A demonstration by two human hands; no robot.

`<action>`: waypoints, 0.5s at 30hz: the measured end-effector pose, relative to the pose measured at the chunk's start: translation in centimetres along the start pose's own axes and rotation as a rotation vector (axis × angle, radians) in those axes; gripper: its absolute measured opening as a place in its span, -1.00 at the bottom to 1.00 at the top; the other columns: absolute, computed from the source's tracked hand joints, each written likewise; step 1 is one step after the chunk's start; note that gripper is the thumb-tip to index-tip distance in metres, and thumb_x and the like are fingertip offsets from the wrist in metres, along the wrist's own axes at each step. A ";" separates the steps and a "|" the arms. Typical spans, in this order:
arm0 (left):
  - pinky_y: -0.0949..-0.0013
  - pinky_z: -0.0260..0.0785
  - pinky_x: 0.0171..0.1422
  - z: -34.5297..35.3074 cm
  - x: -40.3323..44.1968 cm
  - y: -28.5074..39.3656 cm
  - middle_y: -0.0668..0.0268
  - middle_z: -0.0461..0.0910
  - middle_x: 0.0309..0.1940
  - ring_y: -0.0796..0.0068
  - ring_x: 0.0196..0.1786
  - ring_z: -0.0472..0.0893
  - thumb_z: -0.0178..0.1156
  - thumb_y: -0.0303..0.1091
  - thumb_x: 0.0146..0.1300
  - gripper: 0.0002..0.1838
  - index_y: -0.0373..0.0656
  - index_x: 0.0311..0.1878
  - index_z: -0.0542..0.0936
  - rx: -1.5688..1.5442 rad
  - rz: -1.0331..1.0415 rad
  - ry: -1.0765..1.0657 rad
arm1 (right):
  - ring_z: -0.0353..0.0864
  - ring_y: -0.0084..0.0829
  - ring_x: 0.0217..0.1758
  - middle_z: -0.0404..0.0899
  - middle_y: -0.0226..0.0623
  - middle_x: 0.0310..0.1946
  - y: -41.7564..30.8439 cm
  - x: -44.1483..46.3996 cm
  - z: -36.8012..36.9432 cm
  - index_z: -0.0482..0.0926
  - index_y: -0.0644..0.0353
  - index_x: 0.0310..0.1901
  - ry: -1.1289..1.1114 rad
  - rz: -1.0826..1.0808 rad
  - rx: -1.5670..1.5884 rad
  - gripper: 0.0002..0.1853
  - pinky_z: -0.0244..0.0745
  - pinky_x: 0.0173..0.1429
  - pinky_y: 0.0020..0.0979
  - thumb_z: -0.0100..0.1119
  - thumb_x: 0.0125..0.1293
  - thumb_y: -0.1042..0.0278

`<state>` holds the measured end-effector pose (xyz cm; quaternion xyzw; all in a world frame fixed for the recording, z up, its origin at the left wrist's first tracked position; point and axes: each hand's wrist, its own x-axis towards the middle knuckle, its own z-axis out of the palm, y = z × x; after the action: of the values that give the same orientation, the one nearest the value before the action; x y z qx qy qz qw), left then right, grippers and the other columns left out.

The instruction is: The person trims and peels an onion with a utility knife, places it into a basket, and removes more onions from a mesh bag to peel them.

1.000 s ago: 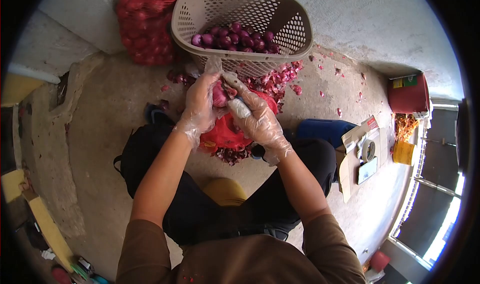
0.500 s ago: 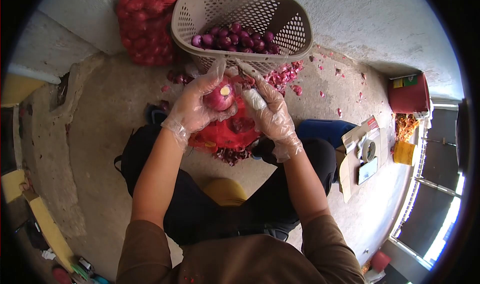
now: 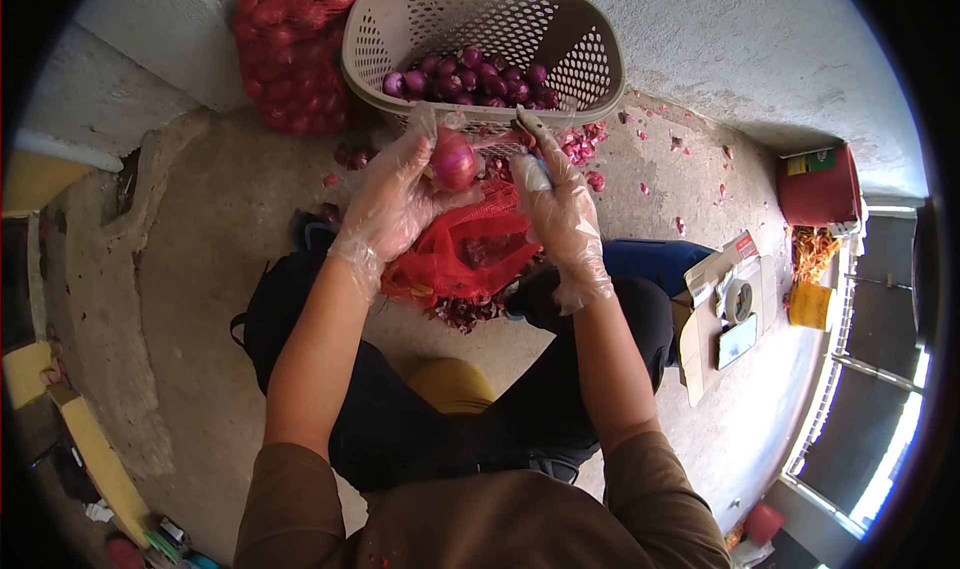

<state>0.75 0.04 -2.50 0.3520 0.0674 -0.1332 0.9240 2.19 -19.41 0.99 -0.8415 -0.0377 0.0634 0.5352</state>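
In my left hand [image 3: 390, 194], gloved in clear plastic, sits a red onion [image 3: 455, 167] with shiny purple-pink skin, the fingers closed around it. A strip of onion skin [image 3: 497, 141] stretches from the onion toward my right hand [image 3: 560, 204], which is gloved too. That hand is shut on a small knife [image 3: 531, 126]; the blade points up and left, and the handle is hidden in the fist. Under both hands a red mesh bag [image 3: 470, 249] lies partly opened on the floor. Beyond them stands a beige plastic basket [image 3: 483, 114] with several peeled onions [image 3: 480, 79] inside.
A full red mesh sack of onions [image 3: 295, 54] leans on the wall at left. Onion skins [image 3: 465, 314] litter the floor. At right are a blue container [image 3: 645, 259], cardboard [image 3: 695, 354] with a tape roll [image 3: 738, 301] and phone [image 3: 736, 342], and a red bucket [image 3: 818, 189].
My right hand has moved right, away from the onion, drawing the strip of skin out. The onion has turned in my left hand, and its pale cut end no longer faces up.
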 end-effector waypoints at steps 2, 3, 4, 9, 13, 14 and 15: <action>0.09 0.62 0.08 0.3 0.1 0.4 0.12 0.51 0.15 0.16 0.14 0.60 0.22 -0.04 0.38 -0.46 -0.16 0.28 0.42 -0.060 -0.020 -0.008 | 0.55 -0.51 -0.29 0.69 -0.35 -0.21 -0.2 0.1 -0.1 0.41 0.10 0.39 0.017 0.076 -0.008 -0.51 0.52 -0.10 -0.38 0.10 0.45 0.36; 0.13 0.62 0.04 0.1 0.2 0.4 0.12 0.51 0.14 0.17 0.13 0.59 0.23 -0.06 0.38 -0.47 -0.16 0.28 0.42 -0.109 -0.029 -0.026 | 0.56 -0.50 -0.28 0.70 -0.34 -0.21 0.0 0.3 -0.1 0.40 0.11 0.39 0.025 0.127 0.007 -0.51 0.52 -0.09 -0.36 0.10 0.45 0.36; 0.17 0.61 0.01 -0.1 0.2 0.5 0.13 0.51 0.13 0.17 0.12 0.58 0.24 -0.08 0.37 -0.48 -0.16 0.27 0.43 -0.158 -0.038 -0.043 | 0.57 -0.48 -0.26 0.71 -0.33 -0.20 0.0 0.4 -0.1 0.40 0.11 0.40 0.031 0.177 0.021 -0.51 0.53 -0.08 -0.35 0.10 0.45 0.36; 0.35 0.51 -0.14 -1.2 0.5 0.1 0.17 0.49 0.05 0.23 0.02 0.52 0.28 -0.11 0.32 -0.47 -0.17 0.25 0.45 -0.267 -0.016 -0.095 | 0.71 -0.17 -0.17 0.72 -0.02 -0.17 1.1 0.5 -0.2 0.20 0.13 0.49 0.089 0.052 -0.127 -0.34 0.53 -0.04 -0.21 0.15 0.42 0.21; 0.41 0.45 -0.19 -0.9 0.4 0.4 0.17 0.47 0.00 0.26 -0.04 0.49 0.29 -0.11 0.30 -0.46 -0.20 0.24 0.44 -0.259 -0.034 -0.079 | 0.70 0.10 -0.07 0.66 0.23 -0.16 3.1 0.6 -0.3 -0.02 0.15 0.55 -0.016 -0.027 -0.406 -0.15 0.52 0.00 -0.06 0.17 0.38 0.03; 0.42 0.44 -0.19 -1.0 0.5 0.4 0.17 0.47 0.00 0.27 -0.05 0.49 0.28 -0.11 0.30 -0.45 -0.21 0.24 0.44 -0.262 -0.045 -0.083 | 0.69 0.11 -0.06 0.65 0.24 -0.15 3.2 0.6 -0.2 -0.03 0.16 0.55 -0.045 -0.002 -0.406 -0.14 0.51 0.02 -0.04 0.16 0.38 0.02; 0.40 0.48 -0.17 -1.1 0.5 0.4 0.14 0.47 0.00 0.23 -0.03 0.50 0.27 -0.11 0.30 -0.45 -0.22 0.24 0.44 -0.275 -0.057 -0.087 | 0.68 0.13 -0.04 0.65 0.24 -0.13 2.8 0.5 0.0 -0.05 0.17 0.55 -0.076 0.023 -0.407 -0.13 0.50 0.05 -0.03 0.15 0.38 0.00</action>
<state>1.29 0.95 -3.21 0.2139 0.0549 -0.1639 0.9614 2.70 -20.56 -1.55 -0.9296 -0.0600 0.0923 0.3516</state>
